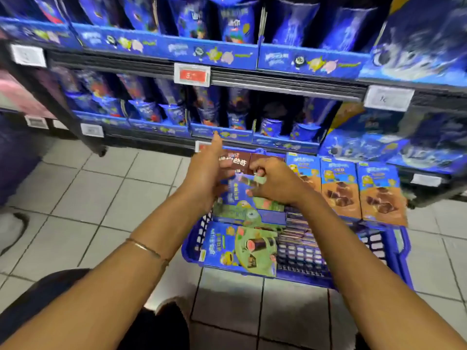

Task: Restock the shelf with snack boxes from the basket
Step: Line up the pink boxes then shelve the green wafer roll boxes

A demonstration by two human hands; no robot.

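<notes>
Closest in are the two bare forearms, with a thin bracelet (145,247) on the left one. Both reach out over a blue basket (404,258) sitting on the tiled floor (101,198). The left hand (207,173) is flat, fingers straight, against the left side of a snack box (236,162). The right hand (275,183) has its fingers curled onto the box's right edge. It's pretty blurry, but the box is up above the basket, just in front of the bottom shelf (227,135). More boxes (240,248) lie in the basket, and orange ones (341,188) stand along its right side.
</notes>
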